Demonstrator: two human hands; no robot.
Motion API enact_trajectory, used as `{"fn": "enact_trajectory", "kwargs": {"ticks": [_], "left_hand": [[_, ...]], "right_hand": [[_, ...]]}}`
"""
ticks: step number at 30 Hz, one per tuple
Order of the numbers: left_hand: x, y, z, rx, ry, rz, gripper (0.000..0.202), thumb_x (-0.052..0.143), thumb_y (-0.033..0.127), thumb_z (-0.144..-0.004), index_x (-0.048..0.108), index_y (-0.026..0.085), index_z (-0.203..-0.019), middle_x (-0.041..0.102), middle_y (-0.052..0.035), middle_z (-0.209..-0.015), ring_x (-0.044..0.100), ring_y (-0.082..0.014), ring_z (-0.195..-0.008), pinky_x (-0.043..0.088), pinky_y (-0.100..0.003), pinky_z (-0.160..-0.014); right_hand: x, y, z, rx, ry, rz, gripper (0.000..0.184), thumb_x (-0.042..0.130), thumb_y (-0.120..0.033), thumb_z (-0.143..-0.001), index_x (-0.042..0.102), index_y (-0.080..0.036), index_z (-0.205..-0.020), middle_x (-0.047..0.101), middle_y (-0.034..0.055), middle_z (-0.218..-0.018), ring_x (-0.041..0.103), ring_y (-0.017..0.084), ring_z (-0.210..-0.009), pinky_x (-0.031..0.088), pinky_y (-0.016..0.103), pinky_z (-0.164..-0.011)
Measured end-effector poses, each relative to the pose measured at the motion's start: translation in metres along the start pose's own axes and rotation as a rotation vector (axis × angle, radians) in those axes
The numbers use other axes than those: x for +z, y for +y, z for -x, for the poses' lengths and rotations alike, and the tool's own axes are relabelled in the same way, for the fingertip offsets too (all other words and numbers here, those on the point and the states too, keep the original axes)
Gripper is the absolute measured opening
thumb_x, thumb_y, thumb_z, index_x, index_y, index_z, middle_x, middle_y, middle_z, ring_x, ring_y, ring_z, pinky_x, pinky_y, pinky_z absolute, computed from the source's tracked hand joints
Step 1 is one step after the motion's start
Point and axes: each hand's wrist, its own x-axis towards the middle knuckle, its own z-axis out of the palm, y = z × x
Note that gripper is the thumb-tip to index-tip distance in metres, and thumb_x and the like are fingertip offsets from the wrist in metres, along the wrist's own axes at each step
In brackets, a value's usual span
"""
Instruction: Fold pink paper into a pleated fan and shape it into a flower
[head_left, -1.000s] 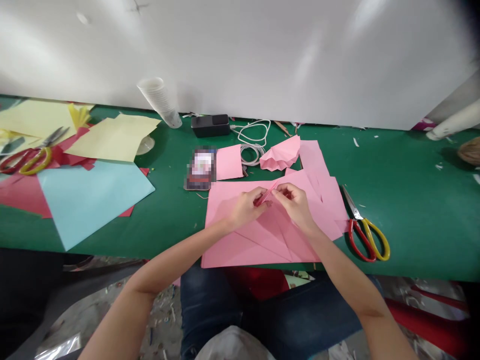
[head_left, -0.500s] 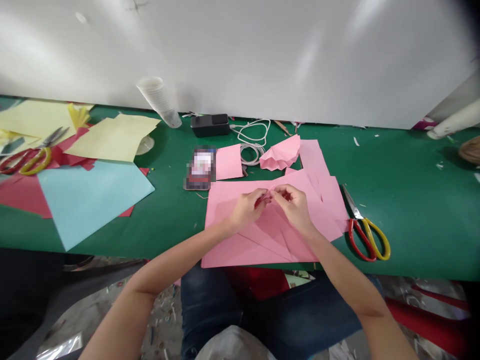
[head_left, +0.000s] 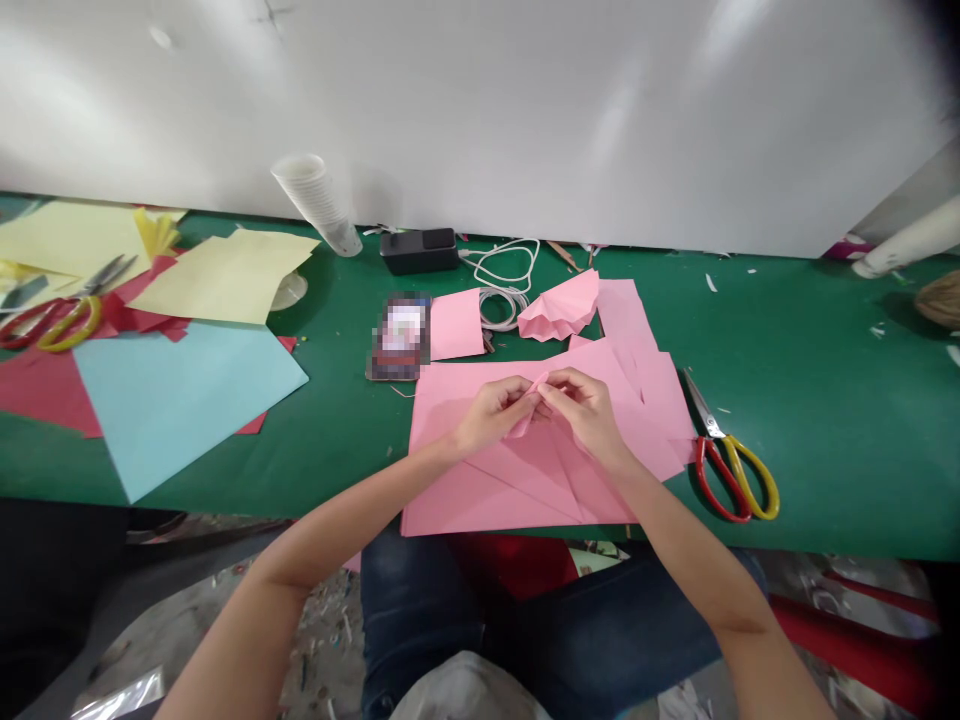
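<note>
Between my two hands is a small folded piece of pink paper (head_left: 520,426), held just above a stack of pink paper sheets (head_left: 457,500). My left hand (head_left: 491,412) pinches it from the left, thumb on top. From the right, my right hand (head_left: 583,405) grips its upper end with thumb and forefinger. The fingers hide much of the folds. Behind the hands lies a pleated pink paper fan (head_left: 561,308), and left of it a pink paper square (head_left: 457,323).
Scissors (head_left: 726,450) with red and yellow handles lie right of the stack. A phone (head_left: 401,338), a black box (head_left: 420,250), a white cable (head_left: 504,308) and stacked plastic cups (head_left: 319,203) sit behind. Blue paper (head_left: 191,400) and more scissors (head_left: 71,310) lie left.
The folded pink paper has turned between my fingers, and more of it shows below my left thumb. Both hands stay in nearly the same place.
</note>
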Motion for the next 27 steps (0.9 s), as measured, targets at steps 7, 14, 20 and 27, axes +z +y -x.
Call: {"fn": "enact_trajectory", "kwargs": {"ticks": [7, 14, 20, 27], "left_hand": [[-0.004, 0.006, 0.0, -0.216, -0.181, 0.201, 0.04, 0.067, 0.049, -0.075, 0.057, 0.011, -0.085, 0.067, -0.0057, -0.073, 0.067, -0.0133, -0.065, 0.053, -0.025, -0.062], [-0.005, 0.007, -0.001, -0.263, -0.17, 0.116, 0.037, 0.069, 0.046, -0.074, 0.057, 0.012, -0.081, 0.065, -0.0039, -0.07, 0.066, -0.0134, -0.064, 0.052, -0.025, -0.062], [0.002, 0.007, 0.003, -0.095, 0.026, -0.379, 0.016, 0.059, 0.028, -0.082, 0.056, 0.016, -0.072, 0.065, -0.001, -0.064, 0.064, -0.0133, -0.063, 0.046, -0.022, -0.059], [0.002, 0.011, 0.004, -0.132, 0.082, -0.205, 0.013, 0.061, 0.028, -0.08, 0.057, 0.016, -0.08, 0.06, 0.0014, -0.061, 0.056, -0.0099, -0.055, 0.043, -0.022, -0.057]], "right_hand": [[-0.002, -0.001, 0.0, -0.075, 0.05, 0.062, 0.012, 0.06, -0.027, -0.081, 0.063, -0.021, -0.071, 0.063, -0.0003, -0.072, 0.056, 0.013, -0.067, 0.042, 0.027, -0.061], [-0.006, -0.003, -0.002, -0.046, 0.066, 0.16, 0.016, 0.059, -0.033, -0.083, 0.062, -0.019, -0.075, 0.062, -0.0002, -0.071, 0.054, 0.012, -0.064, 0.04, 0.027, -0.06], [-0.006, 0.003, -0.003, -0.03, 0.182, 0.111, 0.023, 0.055, -0.036, -0.086, 0.053, -0.02, -0.07, 0.052, -0.0021, -0.066, 0.047, 0.011, -0.062, 0.038, 0.027, -0.061], [-0.003, 0.01, -0.007, 0.062, 0.184, -0.064, 0.034, 0.053, -0.05, -0.085, 0.048, -0.022, -0.068, 0.046, -0.0026, -0.065, 0.043, 0.01, -0.059, 0.039, 0.025, -0.057]]}}
